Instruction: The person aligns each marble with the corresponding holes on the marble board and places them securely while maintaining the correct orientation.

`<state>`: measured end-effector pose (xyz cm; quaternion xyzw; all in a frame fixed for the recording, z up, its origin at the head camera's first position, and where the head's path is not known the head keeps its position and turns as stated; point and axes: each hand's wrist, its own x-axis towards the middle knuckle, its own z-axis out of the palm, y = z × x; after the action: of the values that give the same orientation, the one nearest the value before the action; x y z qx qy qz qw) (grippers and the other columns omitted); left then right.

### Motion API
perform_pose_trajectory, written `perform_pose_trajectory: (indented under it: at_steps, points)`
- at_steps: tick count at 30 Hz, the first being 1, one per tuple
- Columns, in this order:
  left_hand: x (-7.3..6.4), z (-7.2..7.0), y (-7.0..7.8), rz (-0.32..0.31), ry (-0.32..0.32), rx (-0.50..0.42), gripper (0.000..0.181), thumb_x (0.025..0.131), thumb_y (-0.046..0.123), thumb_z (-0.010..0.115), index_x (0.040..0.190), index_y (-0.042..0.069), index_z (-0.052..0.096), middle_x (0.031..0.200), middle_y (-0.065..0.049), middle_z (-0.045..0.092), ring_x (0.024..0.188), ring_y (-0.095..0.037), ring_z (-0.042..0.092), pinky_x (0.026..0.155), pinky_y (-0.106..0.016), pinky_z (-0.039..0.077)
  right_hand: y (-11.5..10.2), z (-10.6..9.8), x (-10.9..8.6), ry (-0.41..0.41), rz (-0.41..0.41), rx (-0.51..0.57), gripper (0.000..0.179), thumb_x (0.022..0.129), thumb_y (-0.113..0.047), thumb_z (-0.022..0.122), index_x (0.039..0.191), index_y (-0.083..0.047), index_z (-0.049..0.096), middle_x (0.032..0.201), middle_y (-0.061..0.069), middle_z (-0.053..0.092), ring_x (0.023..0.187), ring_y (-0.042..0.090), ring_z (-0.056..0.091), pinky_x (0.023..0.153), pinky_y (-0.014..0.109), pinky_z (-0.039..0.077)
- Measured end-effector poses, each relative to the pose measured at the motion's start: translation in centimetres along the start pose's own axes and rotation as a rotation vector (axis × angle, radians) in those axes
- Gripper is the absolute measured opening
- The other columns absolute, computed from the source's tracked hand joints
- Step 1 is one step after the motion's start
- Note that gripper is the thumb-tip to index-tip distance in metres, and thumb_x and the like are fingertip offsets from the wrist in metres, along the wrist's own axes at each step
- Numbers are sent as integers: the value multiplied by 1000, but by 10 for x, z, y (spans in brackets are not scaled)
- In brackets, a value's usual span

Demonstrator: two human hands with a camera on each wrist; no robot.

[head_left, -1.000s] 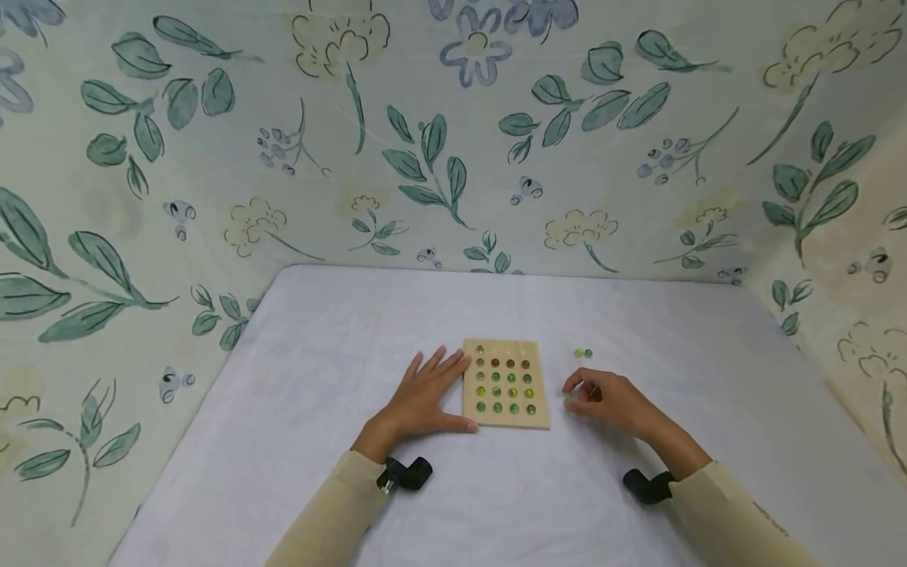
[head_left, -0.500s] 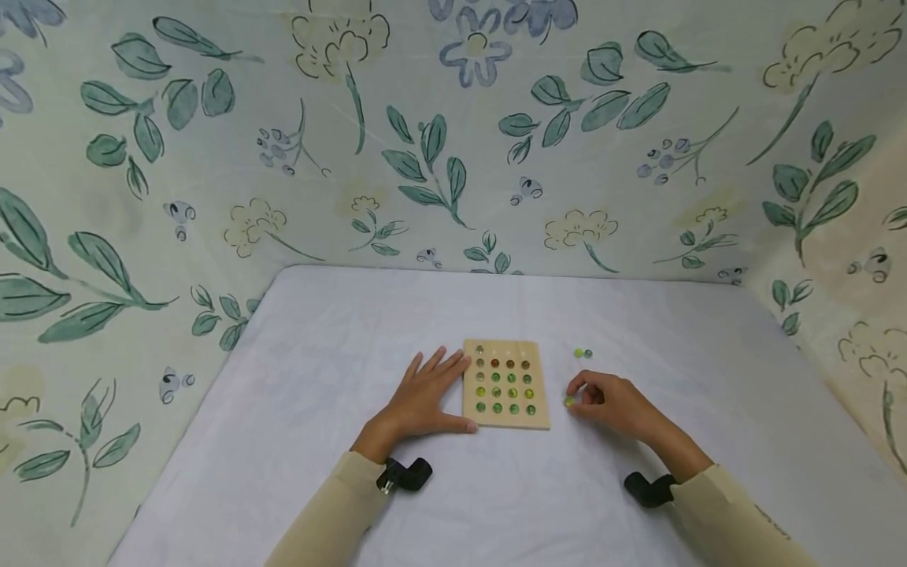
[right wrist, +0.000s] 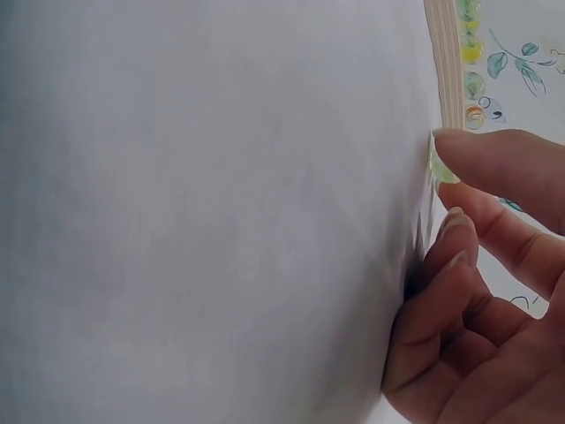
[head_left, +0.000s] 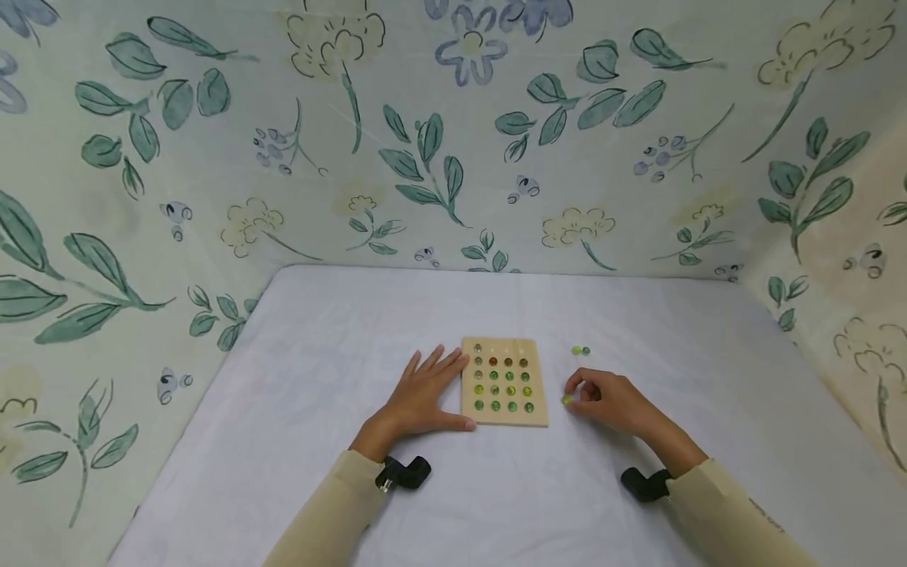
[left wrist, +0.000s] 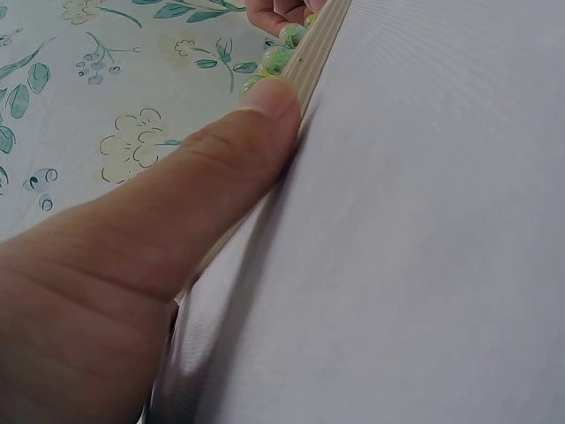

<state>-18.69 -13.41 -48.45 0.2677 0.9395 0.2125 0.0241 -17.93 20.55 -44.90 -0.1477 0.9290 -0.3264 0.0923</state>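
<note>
A square wooden board (head_left: 541, 394) lies on the white cloth, with rows of glass marbles in green, yellow-green, amber and clear sitting in it. My left hand (head_left: 421, 398) rests spread at its left side, fingertips on the edge and thumb at the near corner. In the left wrist view the thumb (left wrist: 212, 168) presses against the board's side (left wrist: 322, 44). To the right of the board, my right hand (head_left: 605, 400) pinches a yellow-green marble (head_left: 567, 400) between thumb and forefinger, low over the cloth. The right wrist view shows that marble (right wrist: 442, 168) between the fingertips, other fingers curled.
Two loose marbles, a yellow-green one (head_left: 576, 350) and a darker green one (head_left: 586, 351), lie together beyond my right hand. The white cloth (head_left: 340, 315) covers the table, which meets a flower-patterned backdrop (head_left: 425, 157) behind and at both sides.
The yellow-green marble now shows between my right fingertips, where a second ago it was barely visible. My left hand and the board keep their places; the head view has shifted very slightly.
</note>
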Motion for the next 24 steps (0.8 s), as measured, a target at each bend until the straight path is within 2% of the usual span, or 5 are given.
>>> perform_pose_trajectory:
  at_steps: [7,24]
  points:
    - [0,0,-1,2,0,-7,111,70,78,63,155,21,21,160,3,19,148,-23,5,117,-49,-4,-3,2,2,-6,19,-17,15,84,-10,73,95,-12,64,71,0,52,66,15,48,54,23,38]
    - [0,1,-2,0,1,-9,112,68,79,62,155,21,22,160,3,18,148,-22,5,117,-50,-3,-1,0,4,-28,-8,-16,13,85,-11,73,93,-13,64,71,0,51,66,15,47,55,24,38]
